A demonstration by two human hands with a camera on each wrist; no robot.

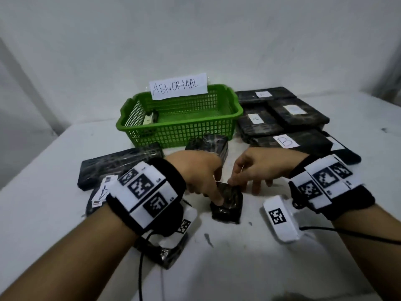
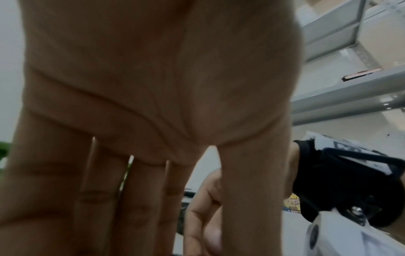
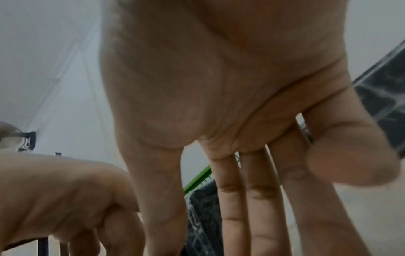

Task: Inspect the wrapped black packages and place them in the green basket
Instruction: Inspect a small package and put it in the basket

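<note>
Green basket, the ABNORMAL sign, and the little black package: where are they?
green basket point(image 1: 184, 129), head view, front mesh wall.
ABNORMAL sign point(image 1: 178, 86), head view, middle of the paper.
small black package point(image 1: 230, 206), head view, wrapped top face.

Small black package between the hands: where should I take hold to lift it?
Grip the small black package across its left and right side faces, coming from above. It lies flat on the table, and both hands, left hand and right hand, already flank it.
</note>
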